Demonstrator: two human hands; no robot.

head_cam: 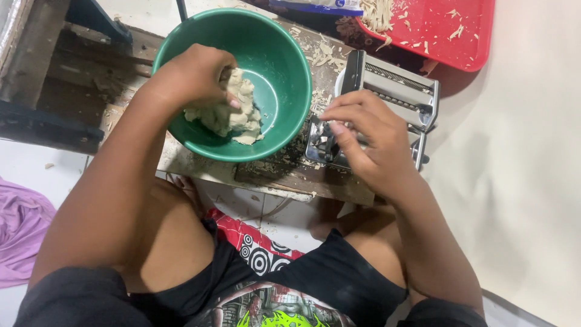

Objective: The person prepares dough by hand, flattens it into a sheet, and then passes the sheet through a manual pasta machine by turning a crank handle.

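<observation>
lump of pale dough (233, 115) lying inside the green bowl (284, 66), against its near-left wall and reaching toward the bowl's flat bottom. the left hand (193, 75) reaches over the bowl's left rim, fingers curled and pressed down into the top of the dough, grasping it. the bowl stands on a rough wooden board (284, 172) that is strewn with pale dough scraps and shavings. just beside the bowl, to its right, stands a metal pasta machine (399, 91) with rollers showing along its top; its near-left corner touches the scrap-covered board. the right hand (369, 142) rests over the front of the machine, fingers bent and spread loosely with the tips pointing toward the bowl; whether they pinch anything cannot be told. beyond the machine, at the upper edge, a red tray (454, 36) carries strips of cut dough (378, 15), with a plastic packet (318, 6) near it. a purple cloth (18, 230) lies on the pale floor at far left. the person's knees and black shorts (339, 278) fill the lower field.
</observation>
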